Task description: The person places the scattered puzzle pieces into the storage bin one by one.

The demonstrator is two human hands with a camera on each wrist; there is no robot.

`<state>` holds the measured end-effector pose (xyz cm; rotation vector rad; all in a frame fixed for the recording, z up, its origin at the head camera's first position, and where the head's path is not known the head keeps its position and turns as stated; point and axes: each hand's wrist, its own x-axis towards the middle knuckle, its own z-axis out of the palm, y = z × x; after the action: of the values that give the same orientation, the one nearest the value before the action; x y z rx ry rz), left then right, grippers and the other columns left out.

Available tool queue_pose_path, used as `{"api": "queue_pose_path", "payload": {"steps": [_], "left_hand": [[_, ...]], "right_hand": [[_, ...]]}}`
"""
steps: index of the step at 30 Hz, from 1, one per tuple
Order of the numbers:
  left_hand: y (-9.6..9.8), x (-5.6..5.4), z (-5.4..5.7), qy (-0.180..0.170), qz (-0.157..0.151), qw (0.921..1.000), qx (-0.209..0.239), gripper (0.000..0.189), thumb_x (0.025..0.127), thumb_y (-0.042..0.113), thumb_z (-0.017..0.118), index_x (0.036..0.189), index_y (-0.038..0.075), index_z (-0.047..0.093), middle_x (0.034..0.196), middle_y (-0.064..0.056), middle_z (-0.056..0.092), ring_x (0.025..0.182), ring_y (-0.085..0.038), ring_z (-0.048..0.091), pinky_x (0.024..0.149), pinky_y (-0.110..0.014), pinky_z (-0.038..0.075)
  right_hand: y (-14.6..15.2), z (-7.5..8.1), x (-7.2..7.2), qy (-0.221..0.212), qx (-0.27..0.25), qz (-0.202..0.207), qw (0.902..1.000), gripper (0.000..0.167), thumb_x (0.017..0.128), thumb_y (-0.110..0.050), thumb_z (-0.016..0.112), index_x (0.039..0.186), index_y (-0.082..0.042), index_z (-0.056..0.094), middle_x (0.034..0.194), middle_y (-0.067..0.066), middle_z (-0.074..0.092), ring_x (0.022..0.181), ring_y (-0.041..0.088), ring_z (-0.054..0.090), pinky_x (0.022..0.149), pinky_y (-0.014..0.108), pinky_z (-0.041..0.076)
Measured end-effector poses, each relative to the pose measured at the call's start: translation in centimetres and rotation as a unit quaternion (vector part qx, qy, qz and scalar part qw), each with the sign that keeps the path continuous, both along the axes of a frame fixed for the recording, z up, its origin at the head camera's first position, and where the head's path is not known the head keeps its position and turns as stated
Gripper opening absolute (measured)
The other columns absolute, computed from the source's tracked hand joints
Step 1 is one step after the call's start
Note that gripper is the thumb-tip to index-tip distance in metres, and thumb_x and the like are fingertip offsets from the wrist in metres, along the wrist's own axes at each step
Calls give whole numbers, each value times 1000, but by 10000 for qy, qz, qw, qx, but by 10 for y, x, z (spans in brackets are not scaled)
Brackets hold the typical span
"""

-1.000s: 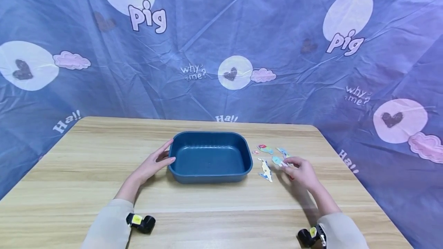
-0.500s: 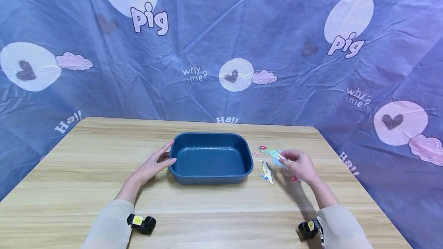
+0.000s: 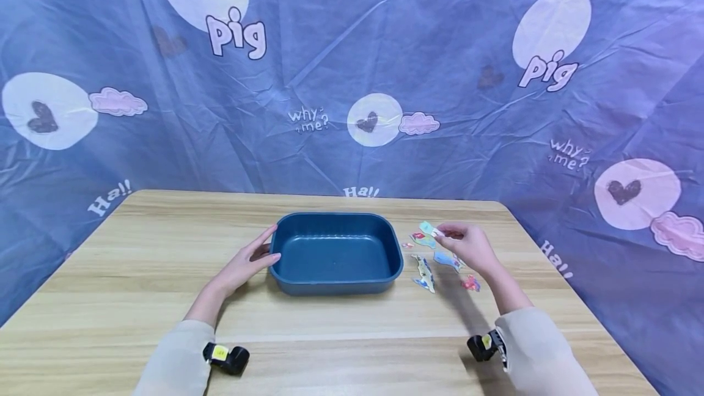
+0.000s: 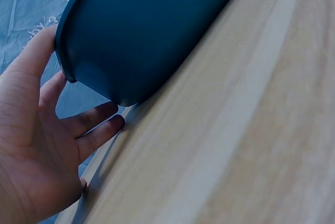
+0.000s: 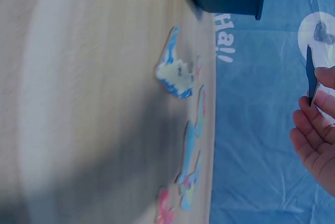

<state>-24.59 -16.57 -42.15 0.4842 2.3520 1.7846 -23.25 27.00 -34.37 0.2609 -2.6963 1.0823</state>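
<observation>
My right hand (image 3: 469, 245) pinches a thin, flat light-blue and white cut-out piece (image 3: 427, 228) between thumb and fingertips, lifted above the table. In the right wrist view this piece (image 5: 312, 75) is seen edge-on, showing a dark side. My left hand (image 3: 244, 266) rests against the left end of a dark blue rectangular bin (image 3: 335, 286), thumb and fingers spread. From the left wrist, the bin wall (image 4: 120, 41) has a digit at its rim and other fingertips near its base. Nothing lies inside the bin.
Right of the bin lie several flat colourful cut-outs: a cream-and-blue one (image 3: 424, 272), a blue one (image 3: 447, 260), a red-and-green one (image 3: 423, 240), a red one (image 3: 470, 283) and a tiny pink one (image 3: 407, 245). A blue printed curtain (image 3: 330, 164) hangs behind the wooden table (image 3: 341, 347).
My right hand has lifted the light-blue piece up and to the left, away from the other cut-outs, uncovering the blue and red ones. My left hand has stayed at the bin.
</observation>
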Motion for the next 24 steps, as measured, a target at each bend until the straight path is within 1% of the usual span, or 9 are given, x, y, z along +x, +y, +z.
{"api": "queue_pose_path", "payload": {"steps": [6,10,13,19,21,24], "left_hand": [[0,0,-1,-22,15,10000,16,67,82,33,58,138,26,22,133,-20,30,120,-31,29,95,-47,23],[0,0,-1,-15,-5,10000,6,67,82,33,58,137,27,22,133,-20,29,120,-31,28,96,-48,22],[0,0,-2,-22,12,10000,7,67,82,34,58,137,27,22,133,-19,30,120,-31,29,95,-48,23],[0,0,-3,53,-22,10000,-9,67,82,33,57,138,24,21,133,-20,30,119,-32,30,94,-47,25],[0,0,-3,11,-9,10000,14,67,82,33,58,138,25,22,132,-19,31,119,-31,31,94,-47,25],[0,-1,-3,-17,-36,10000,31,66,82,33,57,138,26,22,133,-19,30,119,-30,31,94,-46,26]], "right_hand": [[-10,8,-6,20,47,101,9999,29,79,-16,63,100,4,62,92,16,61,80,25,57,64,29,46],[-18,11,-10,28,6,209,9998,29,79,-16,63,100,4,62,94,16,61,81,24,57,65,30,47],[-25,14,-14,39,-59,303,9995,29,78,-15,64,99,4,63,94,16,61,80,23,58,64,29,47],[-40,19,-21,19,-327,560,9979,28,78,-13,63,100,6,62,94,17,61,77,20,58,61,25,47],[-45,21,-23,13,-412,649,9970,28,79,-12,62,101,6,61,95,17,61,78,21,58,61,26,48],[-51,23,-25,98,-386,782,9961,27,79,-11,62,100,5,62,95,15,59,80,22,57,63,28,48]]}}
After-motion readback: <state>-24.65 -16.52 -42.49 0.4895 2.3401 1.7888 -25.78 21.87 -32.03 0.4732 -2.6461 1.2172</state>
